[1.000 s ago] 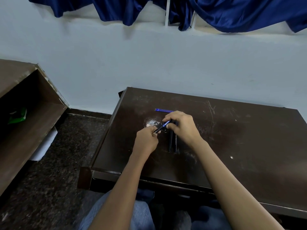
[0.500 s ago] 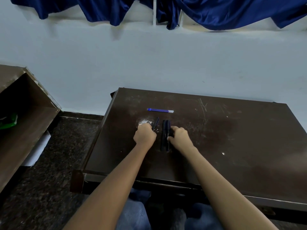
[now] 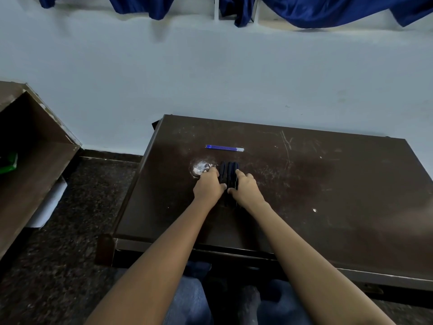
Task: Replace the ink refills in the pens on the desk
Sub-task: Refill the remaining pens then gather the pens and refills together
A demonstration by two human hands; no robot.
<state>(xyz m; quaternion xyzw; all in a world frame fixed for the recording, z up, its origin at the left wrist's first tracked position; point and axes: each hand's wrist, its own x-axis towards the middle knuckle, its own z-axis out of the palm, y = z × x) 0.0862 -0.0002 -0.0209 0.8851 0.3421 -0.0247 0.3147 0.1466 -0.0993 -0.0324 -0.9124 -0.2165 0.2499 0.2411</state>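
Three dark pens (image 3: 229, 170) lie side by side on the brown desk (image 3: 304, 184), pointing away from me. My left hand (image 3: 208, 186) is against their left side, its curled fingers and thumb still on the leftmost pen. On their right side rests my right hand (image 3: 246, 187), with its forefinger and thumb touching the rightmost pen. The near ends of the pens are hidden between my hands. A few blue ink refills (image 3: 225, 148) lie crosswise on the desk just beyond the pens.
A pale scuffed patch (image 3: 199, 167) marks the desk left of the pens. A wooden shelf unit (image 3: 30, 146) stands to the left across a strip of dark floor. Behind the desk is a wall with blue curtains (image 3: 328, 10) hanging above it.
One second ago both hands held a blue-tipped pen above the desk. My left hand has since laid it down against the other two, and my right hand has settled on their right side.
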